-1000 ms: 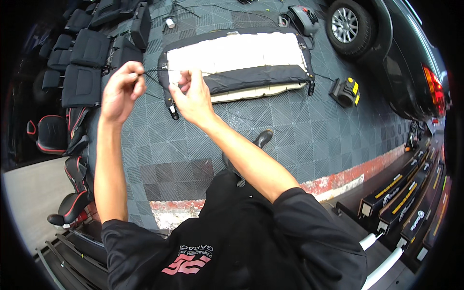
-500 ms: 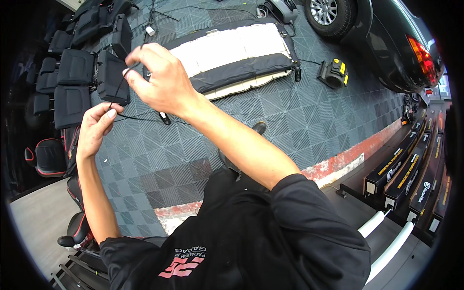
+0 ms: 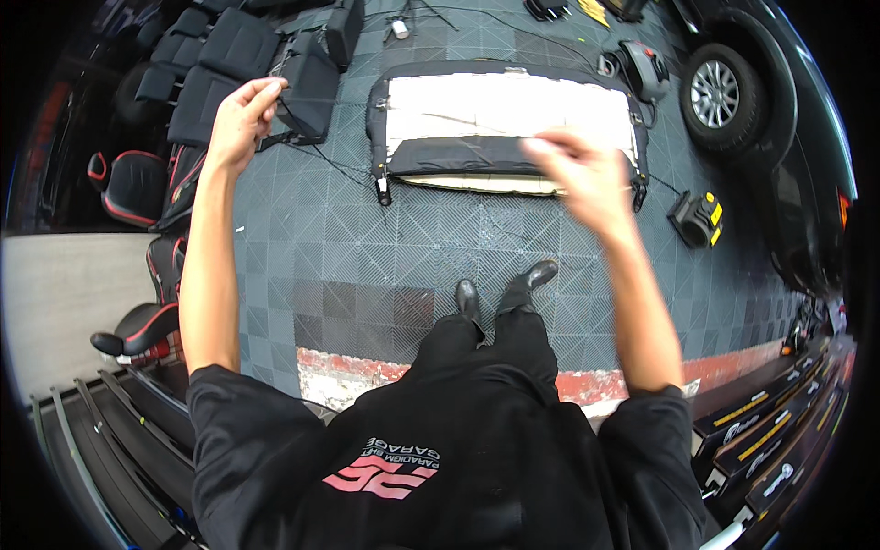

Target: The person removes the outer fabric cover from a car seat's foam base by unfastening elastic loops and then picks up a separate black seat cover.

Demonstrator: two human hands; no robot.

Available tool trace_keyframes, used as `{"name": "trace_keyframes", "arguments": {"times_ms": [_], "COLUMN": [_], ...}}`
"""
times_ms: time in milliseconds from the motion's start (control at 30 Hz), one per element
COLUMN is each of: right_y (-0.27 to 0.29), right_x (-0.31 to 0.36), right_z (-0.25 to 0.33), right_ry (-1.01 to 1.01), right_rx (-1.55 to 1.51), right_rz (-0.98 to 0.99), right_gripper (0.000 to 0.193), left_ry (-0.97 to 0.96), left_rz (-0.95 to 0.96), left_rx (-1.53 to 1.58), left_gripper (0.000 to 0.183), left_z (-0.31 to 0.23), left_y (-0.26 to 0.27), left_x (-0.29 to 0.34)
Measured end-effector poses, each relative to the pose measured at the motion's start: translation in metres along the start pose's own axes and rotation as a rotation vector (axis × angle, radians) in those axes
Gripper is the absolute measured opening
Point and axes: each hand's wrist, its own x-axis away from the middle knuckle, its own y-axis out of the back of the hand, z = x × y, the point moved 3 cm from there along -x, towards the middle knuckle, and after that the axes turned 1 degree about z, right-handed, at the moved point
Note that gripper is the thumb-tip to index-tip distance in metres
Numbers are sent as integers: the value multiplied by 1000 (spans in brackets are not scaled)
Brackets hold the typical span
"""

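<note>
My left hand [image 3: 246,124] is raised at the left, thumb and fingers pinched on a thin black cord [image 3: 291,115]. Below the hand the cord slants down past a dark seat part toward the floor. My right hand [image 3: 582,174] is held out well to the right, above the front edge of a seat back [image 3: 458,156] with a pale panel and black fabric that lies on the floor. Motion smears its fingers, so whether they grip anything cannot be made out. A faint thin line crosses the pale panel between the hands.
Several black car seats [image 3: 240,41] stand at the far left, and a red-trimmed black chair [image 3: 136,188] is nearer. A dark car [image 3: 788,147] stands at the right. A black-and-yellow device [image 3: 698,220] and a grey machine [image 3: 644,69] sit on the tiled floor [image 3: 440,238].
My hands were close together at the left, both at the cord. Now the right hand has swung far right, the left has risen slightly, and the view has shifted left.
</note>
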Motion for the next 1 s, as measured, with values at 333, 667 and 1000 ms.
{"name": "trace_keyframes", "arguments": {"times_ms": [333,667,1000], "right_y": [412,584,431], "right_x": [201,568,251], "right_z": [-49,16,-150], "right_ry": [-166,-976,-456], "right_rx": [927,1870,911], "right_rz": [-604,-921,-507], "right_gripper": [28,33,42], "left_ry": [-9,78,87], "left_rz": [-173,-425,151], "left_rx": [222,242,353], "left_gripper": [28,24,26], "left_z": [27,76,10], "left_y": [83,164,-38], "left_x": [19,25,-14]}}
